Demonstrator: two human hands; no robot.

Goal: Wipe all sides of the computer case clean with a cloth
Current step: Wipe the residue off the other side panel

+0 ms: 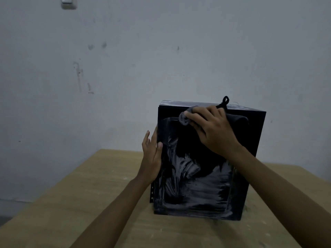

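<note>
The computer case stands upright on the desk. The right hand presses the cloth against its near face's upper edge; dusty streaks lie below. The left hand, open, braces the left edge.

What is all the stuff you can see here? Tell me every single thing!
computer case: one, black with whitish streaks, standing on the table
cloth: one, dark grey, on the case's upper part under the right hand
table: one, light wood, under the case
wall: one, pale grey with marks, behind the table
wall switch: one, white, top left
left hand: one, flat against the case's left edge
right hand: one, pressing the cloth
</note>
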